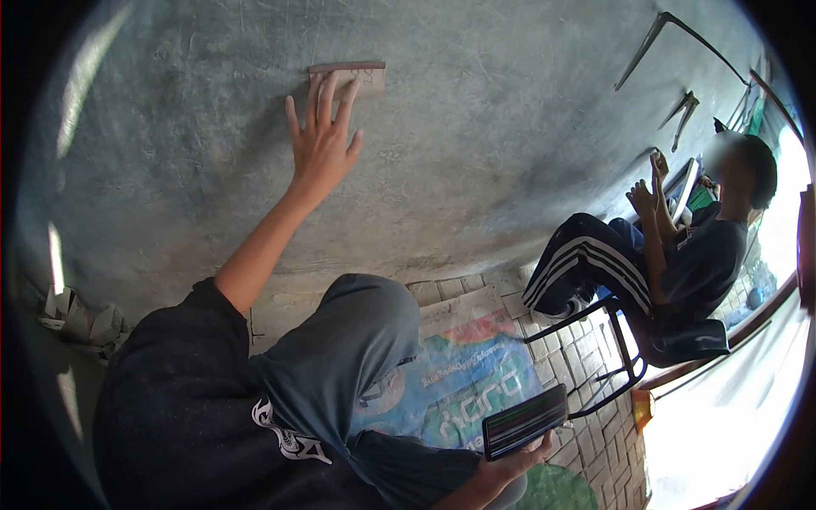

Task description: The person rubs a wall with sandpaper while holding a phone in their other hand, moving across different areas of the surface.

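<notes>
My left hand (325, 144) reaches up to the grey wall, fingers spread, its fingertips on the lower part of a small brownish piece of sandpaper (371, 79). The sandpaper has a darker folded upper edge and printed marks; my fingers cover some of it. Low at the right, my right hand (517, 459) holds a black smartphone (525, 422) by its lower side. Streaky lines show on the phone's screen, and most of the gripping fingers are hidden beneath it.
A person (705, 246) sits on a black chair (625, 340) at the right, hands raised near the wall (476, 153). A metal frame (680, 25) stands out near the upper right. A printed banner (476, 374) covers part of the paved floor (586, 365). Small boxes (81, 323) lie at left.
</notes>
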A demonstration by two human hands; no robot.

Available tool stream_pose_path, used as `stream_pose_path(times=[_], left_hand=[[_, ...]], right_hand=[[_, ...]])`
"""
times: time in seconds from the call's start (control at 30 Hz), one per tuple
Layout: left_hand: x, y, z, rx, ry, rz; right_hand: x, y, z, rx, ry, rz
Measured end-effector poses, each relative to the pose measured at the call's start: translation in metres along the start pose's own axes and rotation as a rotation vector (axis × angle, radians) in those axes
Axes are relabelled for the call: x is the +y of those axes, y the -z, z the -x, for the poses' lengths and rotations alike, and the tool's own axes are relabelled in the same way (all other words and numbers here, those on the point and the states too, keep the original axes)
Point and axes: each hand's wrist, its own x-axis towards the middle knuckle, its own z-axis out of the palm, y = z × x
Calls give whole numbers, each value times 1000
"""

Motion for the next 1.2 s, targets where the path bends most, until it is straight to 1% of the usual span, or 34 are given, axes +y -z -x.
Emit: stream_pose_path(times=[0.03, 0.07, 0.1, 0.17, 0.2, 0.23, 0.27, 0.3, 0.37, 0.4, 0.43, 0.5, 0.53, 0.63, 0.67, 0.73, 0.77, 0.83, 0.93, 1.0, 1.03, 1.1, 1.13, 1.2], left_hand=[[4, -1, 1, -57, 9, -33], [8, -3, 3, -53, 4, -38], [12, -6, 4, -86, 34, -33], [25, -16, 2, -115, 70, -29], [32, -24, -2, -99, 100, -16], [43, -26, -11, -83, 131, -1], [54, -28, -20, -79, 98, 23], [66, -32, -31, -74, 102, 26], [89, -42, -53, -7, -10, 124], [99, -46, -63, -8, -11, 123], [109, -50, -72, -8, -37, 92], [126, -57, -83, -10, -60, 66], [135, -61, -86, -8, -100, 47], [163, -77, -83, -27, -208, 38], [171, -84, -79, -48, -253, 1], [179, -97, -69, -60, -324, -46], [178, -102, -62, -84, -352, -33], [166, -106, -52, -98, -399, -83], [133, -100, -39, -144, -438, -66], [108, -89, -30, -162, -413, -28], [96, -84, -26, -168, -430, -26], [72, -75, -17, -110, -391, -39], [62, -74, -8, -120, -408, -39], [48, -73, 6, -49, -413, -16]], right_hand=[[-2, -3, 5, 1, -81, -46], [0, 8, 0, -70, -120, -97], [1, 11, -2, -63, -165, -118], [5, 25, -15, -179, -192, -196], [5, 26, -14, -183, -190, -195], [5, 24, -12, -173, -129, -160], [5, 20, -10, -163, -67, -126], [5, 14, -8, -167, -62, -126], [1, -3, 2, -80, 46, -96], [-1, -16, 10, -58, 81, -79], [3, -14, 5, -57, 80, -78], [9, -9, -9, -109, 151, -91], [11, -8, -11, -131, 177, -50], [16, -11, -13, -87, 235, 36], [20, -6, -16, -47, 252, 83], [17, -5, -16, -57, 134, 43], [16, 0, -17, -83, 84, 28], [15, -5, -14, -36, 47, 18], [16, -18, -12, 109, 126, 22], [15, -17, -13, 126, 114, 0], [14, -17, -13, 129, 113, -12], [14, -15, -12, 154, 114, 5], [13, -10, -14, 142, 101, -12], [12, -8, -13, 128, 88, -29]])
